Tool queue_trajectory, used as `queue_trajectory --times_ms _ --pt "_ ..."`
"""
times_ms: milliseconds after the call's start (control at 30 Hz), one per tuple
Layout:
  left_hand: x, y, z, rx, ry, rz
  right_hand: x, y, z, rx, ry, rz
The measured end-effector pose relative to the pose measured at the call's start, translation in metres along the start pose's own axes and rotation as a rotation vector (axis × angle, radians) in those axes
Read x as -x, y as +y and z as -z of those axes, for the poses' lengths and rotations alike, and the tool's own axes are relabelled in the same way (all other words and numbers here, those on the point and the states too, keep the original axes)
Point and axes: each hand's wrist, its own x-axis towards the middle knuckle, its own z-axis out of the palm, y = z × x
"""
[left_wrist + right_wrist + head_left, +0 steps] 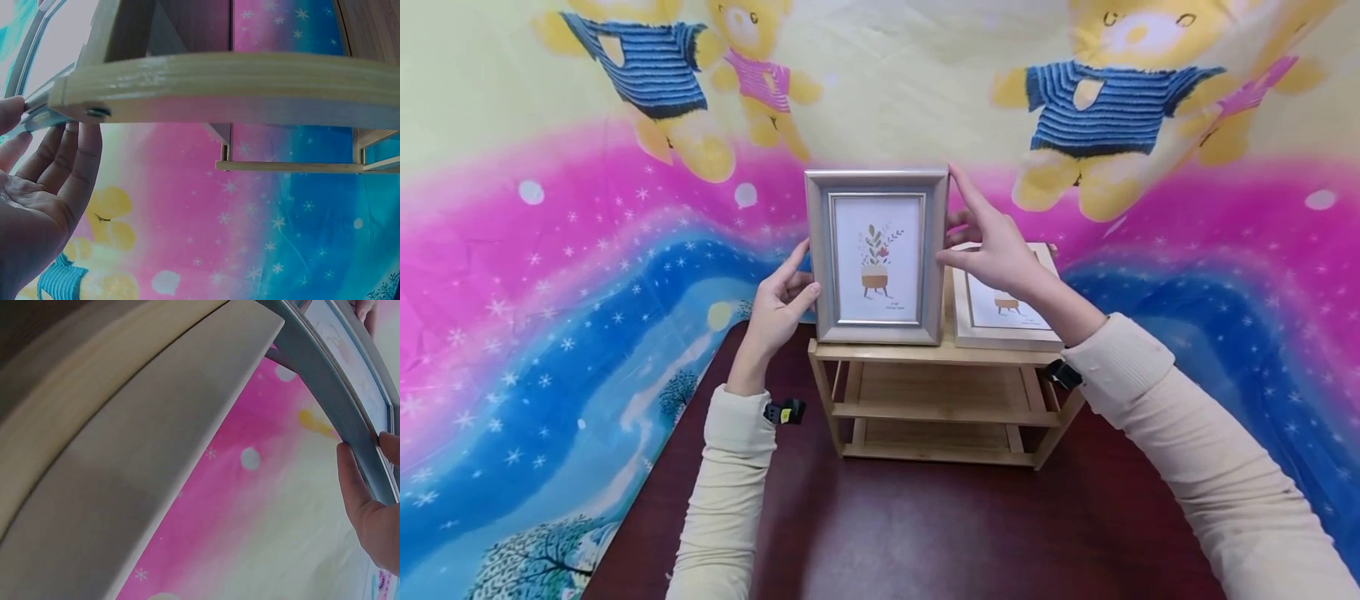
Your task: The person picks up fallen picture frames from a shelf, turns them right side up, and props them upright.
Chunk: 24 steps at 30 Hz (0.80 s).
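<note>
A silver-grey picture frame (930,292) with a potted-plant print stands upright on the left part of a wooden shelf rack's top (887,354). My left hand (775,304) holds its left edge, the thumb at the front and the fingers beside and behind it. On the opposite side my right hand (1000,250) pinches the right edge between thumb and fingers, its index finger reaching the top corner. The right wrist view shows that grip on the frame's side (325,394). Beside it, a paler picture frame (1000,337) with a similar print lies face up under my right hand and forearm.
Below the top, the rack has two lower wooden shelves (940,392). It stands on a dark red-brown table (917,533). Behind hangs a colourful cloth (880,100) printed with bears and snowflakes. A dark wrist device (786,412) sits at my left cuff.
</note>
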Motion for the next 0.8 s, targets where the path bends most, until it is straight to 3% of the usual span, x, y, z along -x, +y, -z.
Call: queue_trajectory --times_ms 200,267,367,500,600,800 --pt "0.004 0.01 -0.005 -0.138 0.05 0.02 0.006 -0.001 0.001 0.001 0.018 -0.006" --pt "0.007 0.014 -0.007 -0.227 0.11 -0.04 0.01 -0.001 0.003 -0.003 0.038 -0.011" --pt "0.012 0.021 -0.012 -0.329 0.254 -0.193 0.02 -0.001 0.01 0.016 0.08 -0.022" --pt "0.018 0.034 -0.021 -0.342 0.393 -0.345 0.037 -0.001 0.022 0.073 0.131 -0.04" --pt "0.024 0.043 -0.028 -0.3 0.401 -0.387 0.05 -0.001 0.029 0.101 0.156 -0.06" --pt "0.036 0.054 -0.046 -0.231 0.327 -0.425 0.075 -0.001 0.042 0.116 0.159 -0.086"
